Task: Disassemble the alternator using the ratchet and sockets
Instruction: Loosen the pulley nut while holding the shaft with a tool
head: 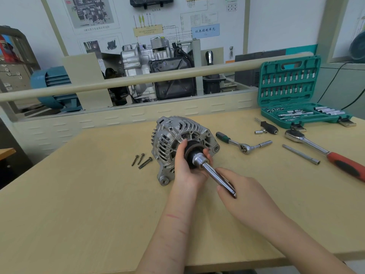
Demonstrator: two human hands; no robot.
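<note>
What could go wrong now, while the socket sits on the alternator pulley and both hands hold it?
1. The alternator stands unclamped on the table; it may tip or roll.
2. The left hand wraps the pulley beside the socket; a slip could pinch fingers.
3. The right hand holds only the bar end.

Alternator [177,139] silver-grey, dark pulley [192,153]; surface [79,184] pale wood grain; socket case [290,91] teal; big ratchet [324,153] handle red-black; bolts [142,160] rusty brown.

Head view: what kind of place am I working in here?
Probably an automotive training workshop. Wiring-diagram boards hang on the wall, a cutaway transmission display stands behind the bench, and an open green socket set sits beside the alternator.
</note>
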